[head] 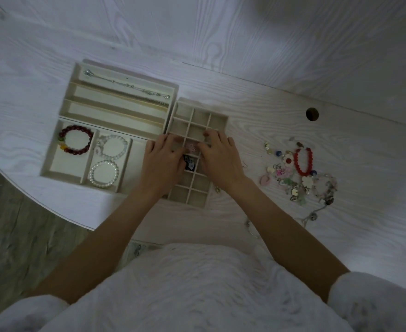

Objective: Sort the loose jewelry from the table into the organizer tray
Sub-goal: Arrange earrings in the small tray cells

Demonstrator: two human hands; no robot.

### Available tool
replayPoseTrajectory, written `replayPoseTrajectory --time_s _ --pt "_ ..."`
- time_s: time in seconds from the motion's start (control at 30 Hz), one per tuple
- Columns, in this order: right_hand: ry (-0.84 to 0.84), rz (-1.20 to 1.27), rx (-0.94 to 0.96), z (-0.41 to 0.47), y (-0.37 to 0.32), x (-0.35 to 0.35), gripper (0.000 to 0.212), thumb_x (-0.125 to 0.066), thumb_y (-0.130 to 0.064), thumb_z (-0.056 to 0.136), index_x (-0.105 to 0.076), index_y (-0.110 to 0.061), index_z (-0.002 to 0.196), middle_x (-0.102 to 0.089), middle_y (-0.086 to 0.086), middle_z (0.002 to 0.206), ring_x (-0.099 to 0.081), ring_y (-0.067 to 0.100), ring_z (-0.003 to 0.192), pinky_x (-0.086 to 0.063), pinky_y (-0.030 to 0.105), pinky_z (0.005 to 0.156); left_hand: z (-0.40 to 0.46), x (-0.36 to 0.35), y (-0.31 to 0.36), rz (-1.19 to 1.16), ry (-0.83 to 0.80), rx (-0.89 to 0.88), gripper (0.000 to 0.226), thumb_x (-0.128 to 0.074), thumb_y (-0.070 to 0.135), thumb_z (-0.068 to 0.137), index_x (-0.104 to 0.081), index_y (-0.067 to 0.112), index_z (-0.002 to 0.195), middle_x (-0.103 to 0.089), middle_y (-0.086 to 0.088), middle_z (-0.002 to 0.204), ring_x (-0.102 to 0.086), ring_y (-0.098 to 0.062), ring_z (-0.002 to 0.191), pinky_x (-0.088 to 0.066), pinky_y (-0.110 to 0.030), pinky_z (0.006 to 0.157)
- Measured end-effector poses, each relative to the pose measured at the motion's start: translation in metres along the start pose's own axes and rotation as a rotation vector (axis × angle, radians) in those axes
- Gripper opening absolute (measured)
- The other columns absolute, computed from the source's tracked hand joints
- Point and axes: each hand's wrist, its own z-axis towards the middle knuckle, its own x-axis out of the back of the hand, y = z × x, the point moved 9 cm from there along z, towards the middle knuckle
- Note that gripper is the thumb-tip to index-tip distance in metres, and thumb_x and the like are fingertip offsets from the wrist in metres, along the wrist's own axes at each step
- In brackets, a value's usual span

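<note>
A white wood-grain table (293,111) fills most of the view, with a round cable hole (312,114) toward its far right. On it, left of centre, sits a large cream organizer tray (53,144) with long slots at the back and wider compartments at the front. A thin silver chain (127,85) lies in the rearmost slot. A dark red bead bracelet (76,139) lies in the front left compartment, and in the next one a clear bead bracelet (114,146) lies behind a pearl bracelet (103,173). Just to the right of that tray stands a smaller grid tray (198,121) of small square cells. Both hands are over its middle rows: the left hand (164,161) lies palm down with fingers bent onto the dividers, and the right hand (218,155) lies likewise, fingertips at the cell walls. Whether either hand is pinching anything cannot be told, since the fingertips hide it. Between the hands, a small pink piece (191,147) sits in one cell, and a dark piece (188,161) shows in the cell nearer the person. Well to the right of the grid tray lies the pile of loose jewelry (297,180), with a red bead bracelet (303,161) at its far side among charms and chains.
</note>
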Motion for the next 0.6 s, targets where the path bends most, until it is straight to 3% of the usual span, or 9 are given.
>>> replayPoseTrajectory --time_s 0.2,0.33,0.47,0.6 --pt "0.135 0.265 -0.156 -0.049 0.049 0.038 0.021 -0.05 -0.013 0.085 -0.068 -0.011 0.095 -0.063 0.008 0.098 -0.054 0.026 0.089 -0.043 0.036 0.077 -0.004 0.017 0.013 -0.093 0.145 0.084 0.021 -0.056 0.022 0.085 -0.068 0.018 0.102 -0.066 -0.002 0.095 -0.056 -0.027 0.092 -0.03 -0.034 0.078" --pt "0.168 0.161 -0.42 -0.112 0.126 0.048 0.014 -0.059 -0.008 0.086 -0.069 -0.008 0.097 -0.068 0.01 0.091 -0.059 0.032 0.086 -0.045 0.041 0.081 -0.005 -0.004 0.054 -0.144 -0.021 0.057 0.034 -0.053 0.039 0.085 -0.067 0.015 0.104 -0.066 -0.006 0.1 -0.059 -0.03 0.096 -0.036 -0.037 0.084" --pt "0.023 -0.004 -0.596 -0.139 0.191 0.026 0.023 -0.059 -0.016 0.086 -0.065 -0.003 0.103 -0.064 0.02 0.096 -0.056 0.038 0.085 -0.044 0.044 0.076 -0.008 -0.021 0.066 -0.134 -0.135 0.096 0.039 -0.073 0.035 0.079 -0.066 0.011 0.108 -0.064 -0.012 0.107 -0.057 -0.034 0.103 -0.045 -0.044 0.087" --pt "-0.103 0.054 -0.628 -0.133 0.202 0.007 0.027 -0.059 -0.02 0.087 -0.059 -0.005 0.109 -0.06 0.017 0.106 -0.05 0.036 0.098 -0.039 0.042 0.082 -0.007 -0.019 0.068 -0.13 -0.135 0.119 0.04 -0.076 0.031 0.077 -0.066 0.011 0.11 -0.064 -0.012 0.107 -0.057 -0.035 0.103 -0.044 -0.045 0.085"
